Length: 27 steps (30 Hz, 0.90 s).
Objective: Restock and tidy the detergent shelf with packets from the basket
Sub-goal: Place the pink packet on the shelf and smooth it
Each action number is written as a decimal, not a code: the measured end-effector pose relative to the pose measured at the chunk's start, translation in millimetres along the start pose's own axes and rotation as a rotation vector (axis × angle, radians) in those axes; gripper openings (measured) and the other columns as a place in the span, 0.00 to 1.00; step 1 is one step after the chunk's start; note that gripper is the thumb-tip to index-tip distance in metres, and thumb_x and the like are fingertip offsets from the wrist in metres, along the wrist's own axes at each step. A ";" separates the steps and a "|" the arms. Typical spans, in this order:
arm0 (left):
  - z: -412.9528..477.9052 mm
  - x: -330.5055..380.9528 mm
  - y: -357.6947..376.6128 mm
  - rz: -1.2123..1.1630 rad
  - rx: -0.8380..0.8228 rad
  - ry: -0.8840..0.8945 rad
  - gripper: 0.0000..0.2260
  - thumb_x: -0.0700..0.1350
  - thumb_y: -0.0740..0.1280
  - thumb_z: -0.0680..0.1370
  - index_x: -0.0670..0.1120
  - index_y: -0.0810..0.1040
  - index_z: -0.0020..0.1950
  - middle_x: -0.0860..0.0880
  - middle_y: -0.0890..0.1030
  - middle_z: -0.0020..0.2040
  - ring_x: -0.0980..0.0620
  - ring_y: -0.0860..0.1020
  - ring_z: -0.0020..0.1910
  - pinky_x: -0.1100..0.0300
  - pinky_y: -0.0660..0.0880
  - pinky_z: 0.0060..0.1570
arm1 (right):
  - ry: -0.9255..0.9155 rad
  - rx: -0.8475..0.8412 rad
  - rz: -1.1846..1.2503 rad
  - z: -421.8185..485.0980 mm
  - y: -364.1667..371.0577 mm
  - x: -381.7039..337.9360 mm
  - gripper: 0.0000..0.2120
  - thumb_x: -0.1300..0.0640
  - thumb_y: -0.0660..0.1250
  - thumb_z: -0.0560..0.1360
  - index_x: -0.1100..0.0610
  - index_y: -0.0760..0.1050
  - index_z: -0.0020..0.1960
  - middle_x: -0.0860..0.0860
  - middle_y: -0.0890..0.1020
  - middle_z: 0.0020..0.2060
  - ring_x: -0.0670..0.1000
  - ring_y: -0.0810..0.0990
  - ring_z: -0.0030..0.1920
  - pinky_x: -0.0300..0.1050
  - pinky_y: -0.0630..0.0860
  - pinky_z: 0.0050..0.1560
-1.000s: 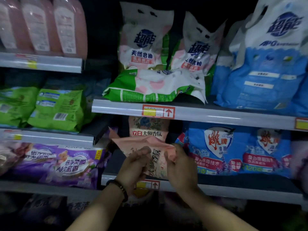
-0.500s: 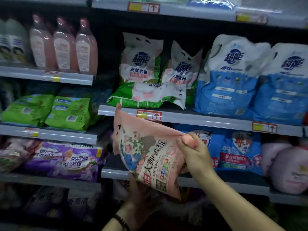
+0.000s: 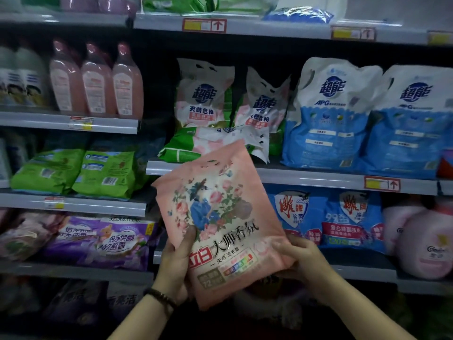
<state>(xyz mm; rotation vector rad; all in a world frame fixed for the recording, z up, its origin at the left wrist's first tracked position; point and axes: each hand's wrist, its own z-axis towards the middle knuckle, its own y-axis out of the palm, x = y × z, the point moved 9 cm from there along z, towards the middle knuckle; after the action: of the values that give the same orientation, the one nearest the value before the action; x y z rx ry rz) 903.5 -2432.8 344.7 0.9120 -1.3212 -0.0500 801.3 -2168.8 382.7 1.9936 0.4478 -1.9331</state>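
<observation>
**While Both Hands Grip the Packet**

While your left hand [image 3: 175, 263] clamps the pink packet [image 3: 220, 217] at its 8 o'clock edge, thumb on the front, your right hand [image 3: 301, 258] curls round its 4 o'clock corner. The packet is held upright in front of the shelf rail [image 3: 318, 177], top leaning toward 11 o'clock. Green-and-white bags [image 3: 206, 101] sit at 12 o'clock from it, blue pouches [image 3: 326, 123] at 2 o'clock, purple packets [image 3: 105, 241] at 9 o'clock.
</observation>
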 end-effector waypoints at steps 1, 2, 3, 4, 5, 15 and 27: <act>-0.6 8.7 -0.1 0.066 0.004 0.042 0.25 0.52 0.78 0.72 0.45 0.80 0.66 0.37 0.87 0.56 0.33 0.87 0.52 0.33 0.83 0.50 | -0.015 -0.018 -0.062 0.4 1.3 1.4 0.15 0.58 0.78 0.74 0.58 0.84 0.60 0.55 0.90 0.52 0.60 0.89 0.53 0.66 0.83 0.60; -1.7 19.2 1.5 0.145 -0.003 0.099 0.25 0.51 0.81 0.70 0.45 0.81 0.63 0.38 0.88 0.54 0.35 0.87 0.49 0.39 0.84 0.46 | -0.025 -0.048 -0.128 1.1 6.2 3.7 0.16 0.57 0.79 0.73 0.56 0.85 0.60 0.53 0.90 0.52 0.57 0.89 0.53 0.62 0.84 0.59; -2.2 28.7 2.9 0.228 -0.016 0.159 0.24 0.50 0.83 0.69 0.45 0.81 0.61 0.38 0.88 0.53 0.38 0.88 0.47 0.44 0.85 0.42 | -0.024 -0.087 -0.178 1.8 13.6 7.3 0.16 0.57 0.80 0.73 0.55 0.85 0.60 0.51 0.90 0.52 0.54 0.89 0.53 0.57 0.85 0.57; -3.7 36.6 4.0 0.297 -0.021 0.203 0.22 0.47 0.83 0.68 0.45 0.82 0.60 0.40 0.88 0.52 0.40 0.88 0.45 0.47 0.85 0.40 | -0.020 -0.121 -0.194 2.9 21.8 12.4 0.16 0.58 0.80 0.74 0.56 0.84 0.61 0.51 0.90 0.52 0.52 0.89 0.53 0.51 0.85 0.55; -3.3 42.1 4.7 0.337 -0.035 0.229 0.21 0.44 0.81 0.68 0.46 0.82 0.59 0.41 0.89 0.51 0.41 0.88 0.45 0.48 0.85 0.40 | -0.021 -0.142 -0.170 4.7 29.2 17.2 0.16 0.61 0.79 0.74 0.58 0.84 0.62 0.51 0.90 0.53 0.53 0.89 0.54 0.47 0.85 0.53; 41.6 23.6 -36.1 0.450 0.084 0.160 0.21 0.46 0.81 0.71 0.46 0.82 0.62 0.45 0.89 0.51 0.41 0.88 0.48 0.39 0.85 0.52 | -0.006 0.064 -0.202 65.6 45.1 73.4 0.11 0.49 0.75 0.77 0.55 0.86 0.54 0.51 0.90 0.49 0.53 0.89 0.50 0.62 0.83 0.60; 101.4 -56.9 -70.4 0.315 -0.270 -0.309 0.27 0.30 0.76 0.74 0.45 0.76 0.72 0.37 0.82 0.67 0.34 0.81 0.66 0.33 0.75 0.67 | 0.076 0.269 -0.043 147.6 46.0 122.9 0.06 0.54 0.70 0.83 0.51 0.85 0.51 0.52 0.90 0.46 0.57 0.89 0.48 0.63 0.86 0.54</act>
<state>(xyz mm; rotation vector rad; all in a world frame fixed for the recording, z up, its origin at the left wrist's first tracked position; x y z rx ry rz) 833.2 -2505.2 253.7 0.4709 -1.6861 -0.1254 693.1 -2275.6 256.6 2.2456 0.2619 -2.0405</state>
